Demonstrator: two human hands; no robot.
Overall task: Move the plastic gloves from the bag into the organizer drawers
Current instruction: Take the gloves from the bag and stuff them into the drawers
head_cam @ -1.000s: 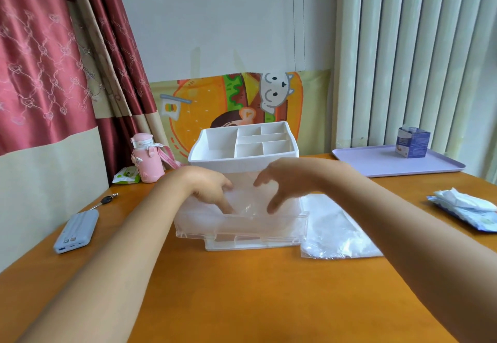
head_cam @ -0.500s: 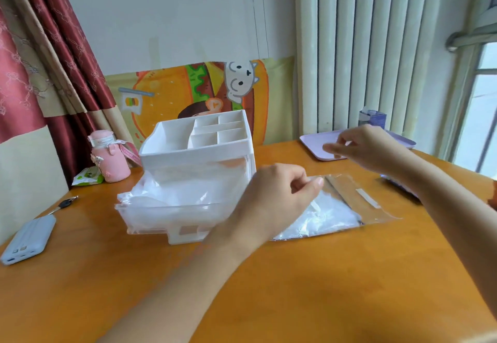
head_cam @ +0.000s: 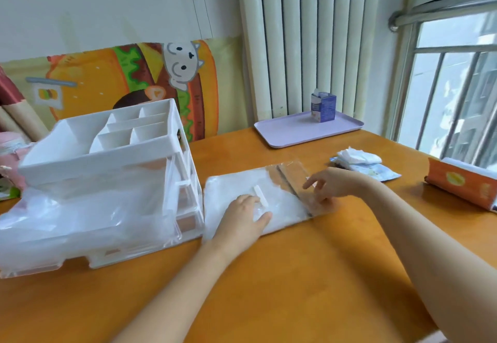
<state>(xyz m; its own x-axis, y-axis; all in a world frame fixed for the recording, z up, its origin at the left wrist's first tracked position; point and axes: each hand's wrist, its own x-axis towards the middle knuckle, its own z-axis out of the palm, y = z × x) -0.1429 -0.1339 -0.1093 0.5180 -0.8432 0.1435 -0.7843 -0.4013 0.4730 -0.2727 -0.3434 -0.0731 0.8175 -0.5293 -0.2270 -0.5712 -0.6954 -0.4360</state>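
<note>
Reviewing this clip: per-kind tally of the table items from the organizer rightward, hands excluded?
Organizer: 1
Glove bag: 1
Tray: 1
Carton: 1
Wipes pack: 1
Orange pack: 1
Total: 6

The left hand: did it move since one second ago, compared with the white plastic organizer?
Yes. The left hand went right, from the open clear drawer of the white plastic organizer to the clear plastic bag beside it, where it now rests.
</note>
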